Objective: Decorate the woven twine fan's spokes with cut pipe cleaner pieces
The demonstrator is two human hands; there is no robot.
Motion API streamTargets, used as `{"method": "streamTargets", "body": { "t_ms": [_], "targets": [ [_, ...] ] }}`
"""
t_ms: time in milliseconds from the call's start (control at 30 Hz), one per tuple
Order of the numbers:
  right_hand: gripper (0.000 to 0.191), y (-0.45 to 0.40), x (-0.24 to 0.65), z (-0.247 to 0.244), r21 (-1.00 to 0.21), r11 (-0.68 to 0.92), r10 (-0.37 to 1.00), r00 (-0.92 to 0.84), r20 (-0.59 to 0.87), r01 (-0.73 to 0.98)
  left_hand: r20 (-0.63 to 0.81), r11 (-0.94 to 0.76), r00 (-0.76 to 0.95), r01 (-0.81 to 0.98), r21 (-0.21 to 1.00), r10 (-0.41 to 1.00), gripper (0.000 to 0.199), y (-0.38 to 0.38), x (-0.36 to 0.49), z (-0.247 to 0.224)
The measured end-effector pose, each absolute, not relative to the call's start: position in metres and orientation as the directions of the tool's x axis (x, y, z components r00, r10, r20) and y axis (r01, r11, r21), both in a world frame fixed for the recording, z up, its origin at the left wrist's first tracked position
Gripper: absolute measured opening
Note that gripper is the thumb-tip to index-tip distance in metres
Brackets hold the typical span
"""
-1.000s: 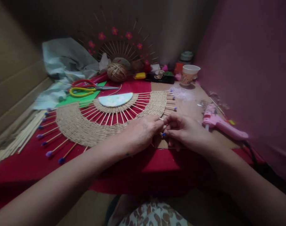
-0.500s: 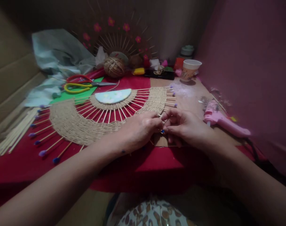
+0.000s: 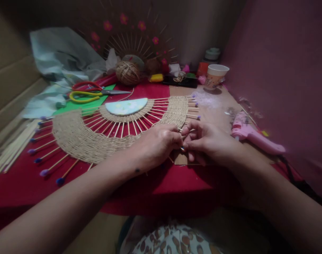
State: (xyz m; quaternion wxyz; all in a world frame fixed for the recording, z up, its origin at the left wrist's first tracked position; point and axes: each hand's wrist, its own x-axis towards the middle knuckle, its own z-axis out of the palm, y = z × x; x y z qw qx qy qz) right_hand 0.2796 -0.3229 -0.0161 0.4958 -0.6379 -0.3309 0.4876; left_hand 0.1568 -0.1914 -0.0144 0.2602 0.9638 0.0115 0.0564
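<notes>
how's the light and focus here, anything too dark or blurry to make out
Head view, overall: dim, the woven fan fairly clear; head view, background: the flowered fan murky and soft, a shadow beneath the paper cup; head view, near the fingertips: the blue bit too small and blurred to identify.

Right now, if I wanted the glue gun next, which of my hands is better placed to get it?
Probably the right. The glue gun lies on your right, nearer the right hand. The left hand is farther off, at the fan, and would likely have to pass the right.
</notes>
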Motion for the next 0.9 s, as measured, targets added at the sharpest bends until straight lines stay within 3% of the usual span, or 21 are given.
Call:
{"method": "streamTargets", "body": {
  "t_ms": [200, 333, 700, 900],
  "targets": [
    [0.035, -0.3245, 0.279, -0.0162, -0.955, -0.286, 0.904, 0.31, -0.295, -0.076, 0.182, -0.881, 0.983, -0.076, 0.466, 0.012, 0.021, -0.1898, 0.159, -0.0135],
    [0.029, -0.3242, 0.2773, -0.0167, -0.96, -0.267, 0.907, 0.315, -0.279, -0.082, 0.191, -0.886, 0.982, -0.089, 0.455, 0.0, 0.023, -0.19, 0.1602, -0.0135],
    [0.03, -0.3206, 0.273, -0.0135, -0.957, -0.278, 0.883, 0.371, -0.287, -0.08, 0.246, -0.866, 0.967, -0.064, 0.497, 0.07, 0.006, -0.1909, 0.1589, -0.0154],
    [0.028, -0.3202, 0.2745, -0.0141, -0.952, -0.291, 0.88, 0.362, -0.306, -0.097, 0.325, -0.916, 0.942, -0.201, 0.347, -0.083, 0.014, -0.189, 0.1517, -0.0212]
  ]
}}
